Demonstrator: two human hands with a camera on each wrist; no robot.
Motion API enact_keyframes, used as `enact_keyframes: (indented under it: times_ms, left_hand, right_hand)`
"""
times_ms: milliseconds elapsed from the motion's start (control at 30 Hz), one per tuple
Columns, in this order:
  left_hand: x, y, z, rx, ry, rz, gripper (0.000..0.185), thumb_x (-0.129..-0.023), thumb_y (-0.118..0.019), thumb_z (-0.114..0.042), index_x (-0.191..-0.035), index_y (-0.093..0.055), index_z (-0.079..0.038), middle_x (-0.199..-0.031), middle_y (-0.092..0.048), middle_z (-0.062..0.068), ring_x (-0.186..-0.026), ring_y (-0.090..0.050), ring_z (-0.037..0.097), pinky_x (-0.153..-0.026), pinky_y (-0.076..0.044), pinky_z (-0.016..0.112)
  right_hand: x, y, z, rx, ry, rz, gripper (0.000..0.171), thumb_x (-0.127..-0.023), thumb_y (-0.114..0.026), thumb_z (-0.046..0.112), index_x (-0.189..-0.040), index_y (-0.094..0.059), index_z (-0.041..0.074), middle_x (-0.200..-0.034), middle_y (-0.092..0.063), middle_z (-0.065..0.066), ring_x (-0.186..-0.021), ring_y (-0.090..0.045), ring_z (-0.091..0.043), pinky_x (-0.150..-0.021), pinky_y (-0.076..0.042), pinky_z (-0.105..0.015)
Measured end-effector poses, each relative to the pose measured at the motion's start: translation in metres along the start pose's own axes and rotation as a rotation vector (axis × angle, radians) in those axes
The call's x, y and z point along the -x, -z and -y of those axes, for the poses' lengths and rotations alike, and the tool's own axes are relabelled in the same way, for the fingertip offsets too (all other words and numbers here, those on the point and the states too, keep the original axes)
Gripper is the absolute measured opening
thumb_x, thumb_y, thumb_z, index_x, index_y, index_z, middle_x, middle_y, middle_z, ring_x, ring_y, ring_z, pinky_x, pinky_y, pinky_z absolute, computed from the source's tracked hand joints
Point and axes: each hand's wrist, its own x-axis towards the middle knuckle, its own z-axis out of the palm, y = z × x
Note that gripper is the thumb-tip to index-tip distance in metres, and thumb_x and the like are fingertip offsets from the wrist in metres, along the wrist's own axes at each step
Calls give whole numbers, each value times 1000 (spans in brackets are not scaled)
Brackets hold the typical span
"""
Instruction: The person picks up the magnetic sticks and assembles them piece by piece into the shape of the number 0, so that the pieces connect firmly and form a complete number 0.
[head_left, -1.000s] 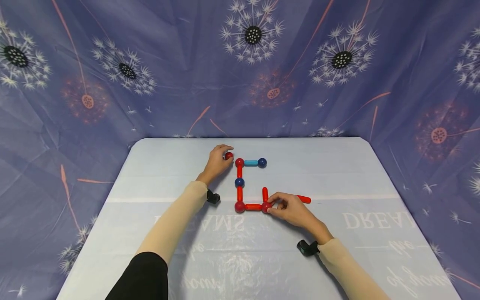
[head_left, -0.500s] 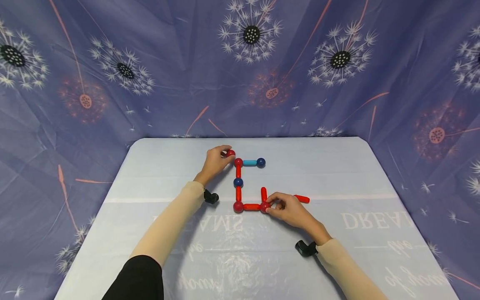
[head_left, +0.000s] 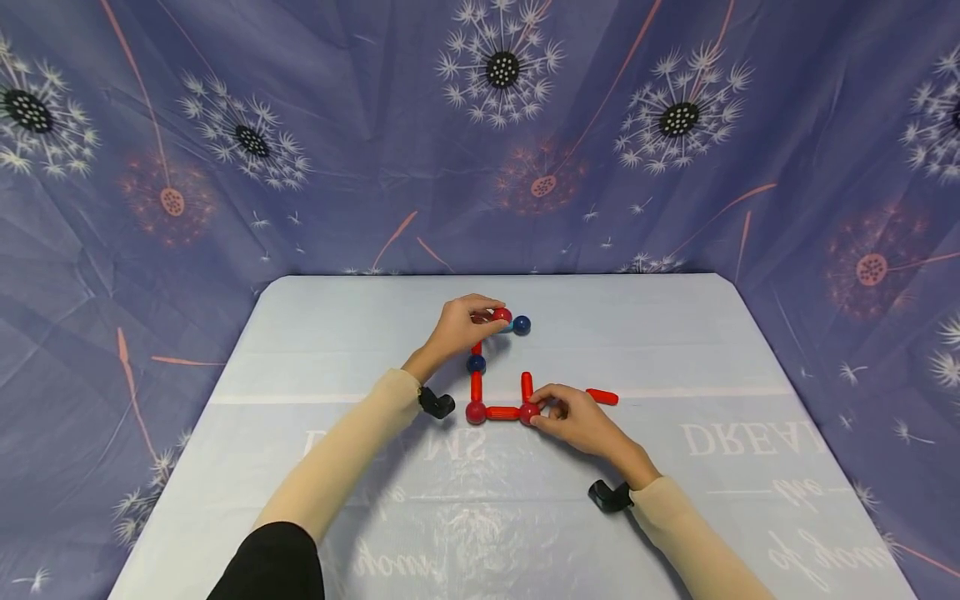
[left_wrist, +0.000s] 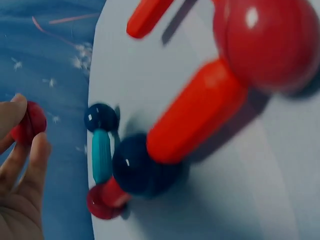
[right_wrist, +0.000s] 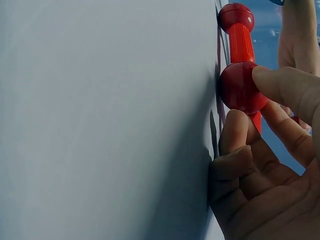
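My left hand pinches a red ball between thumb and fingers, above the far end of a ball-and-rod frame on the table. Under it, a light blue rod joins a red corner ball to a dark blue ball; in the head view the hand mostly hides that corner. Red rods and a middle blue ball run down to the near corner's red ball. Along the near side, a red rod leads to another red ball, which my right hand pinches. From that ball a red rod points away.
A separate red rod lies on the white table just beyond my right hand. A purple dandelion-print cloth hangs behind the far edge. Black wrist cameras sit on both wrists.
With the red ball in its fingers, my left hand has moved right, from left of the far corner to over the light blue rod. The right hand has stayed on its ball.
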Motion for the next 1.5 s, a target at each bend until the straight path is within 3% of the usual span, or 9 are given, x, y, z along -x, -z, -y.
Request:
enact_keyframes:
  times_ms: [300, 533, 767, 900, 1000, 1100, 1200, 1333, 1500]
  left_hand:
    - [7, -17, -9, 56, -7, 143, 34, -92, -79, -27, -122, -76, -11, -122, -75, 5, -97, -75, 18, -81, -60, 29]
    - [9, -24, -10, -12, -63, 216, 30, -93, -78, -22, -121, -76, -10, -115, -76, 6, -98, -73, 17, -86, -59, 25]
    - [10, -27, -10, -56, -20, 303, 33, -96, -75, -21, -127, -73, -8, -121, -75, 6, -106, -72, 19, -90, -58, 27]
    - [10, -29, -10, -119, -43, 350, 35, -98, -73, -20, -129, -71, -5, -127, -73, 7, -108, -71, 18, -90, -57, 25]
    - [11, -31, -9, -168, -71, 378, 34, -99, -71, -18, -129, -71, -4, -128, -73, 8, -92, -68, 14, -80, -53, 19]
    - [12, -32, -10, -188, -78, 413, 33, -99, -70, -18, -129, -72, -4, -127, -73, 9, -73, -54, 12, -65, -42, 18]
    - [14, -32, -11, -194, -65, 439, 33, -99, -70, -17, -129, -72, -3, -126, -73, 10, -66, -45, 13, -59, -34, 19]
    - [14, -34, -13, -211, -56, 435, 32, -99, -70, -17, -128, -72, -4, -127, -73, 10, -78, -57, 15, -66, -43, 20]
    - [13, -36, -13, -249, -62, 423, 30, -98, -72, -15, -125, -74, -2, -125, -74, 10, -115, -67, 21, -97, -54, 31]
  right_hand:
    - [0, 1, 2, -18, 18, 17, 25, -92, -80, 23, -115, -71, 22, -95, -69, 3, -73, -60, -14, -63, -48, -25]
    - [0, 0, 1, -6, 12, 11, 25, -92, -80, 23, -115, -71, 22, -96, -68, 5, -75, -61, -15, -64, -48, -26]
    - [1, 0, 0, 11, 9, 2, 25, -91, -80, 23, -115, -71, 22, -91, -67, 5, -74, -59, -13, -63, -47, -25]
    - [0, 0, 1, 12, 11, 8, 25, -92, -80, 23, -115, -71, 22, -94, -67, 6, -72, -59, -13, -63, -47, -25]
    - [0, -1, 2, 11, 13, 7, 26, -91, -80, 22, -115, -71, 22, -96, -67, 6, -71, -59, -13, -63, -47, -25]
    - [0, -2, 1, 11, 16, -3, 25, -91, -80, 21, -115, -71, 22, -95, -67, 6, -71, -59, -13, -63, -47, -24]
    - [0, -3, 0, 15, 21, -10, 25, -91, -81, 21, -114, -71, 22, -94, -67, 6, -72, -59, -12, -62, -47, -24]
    - [1, -4, -1, 15, 29, -14, 25, -91, -81, 22, -114, -71, 23, -95, -67, 6, -72, -59, -12, -63, -47, -24]
    - [1, -4, -1, 13, 34, -22, 24, -91, -80, 23, -114, -72, 24, -98, -68, 6, -74, -60, -12, -64, -48, -24]
